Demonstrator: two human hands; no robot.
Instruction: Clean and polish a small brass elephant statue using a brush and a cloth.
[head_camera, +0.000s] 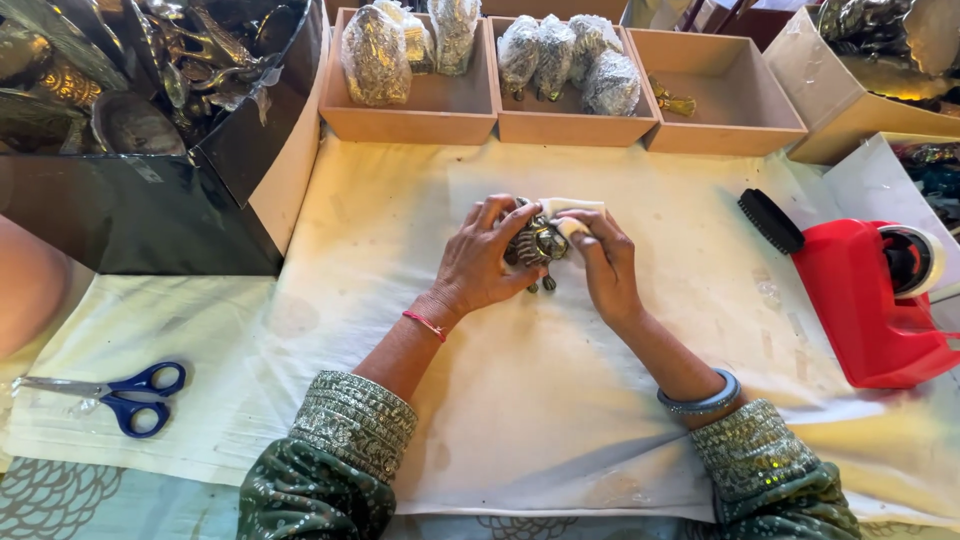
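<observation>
Brass figurine (537, 246), at the centre of the cloth-covered surface (330, 300), is clasped by the left hand (483, 262) at 9 o'clock while the right hand (605, 268) pinches a white strip (570, 209) onto it; best kept steady and the strip pressed flat.

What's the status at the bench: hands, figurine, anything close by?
Left hand gripping small metal figurine. Right hand pressing white cloth on it. Tape dispenser right, scissors left, both apart.

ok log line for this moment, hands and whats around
left hand: holds metal figurine | right hand: presses white cloth on it | scissors left | tape dispenser right
</observation>
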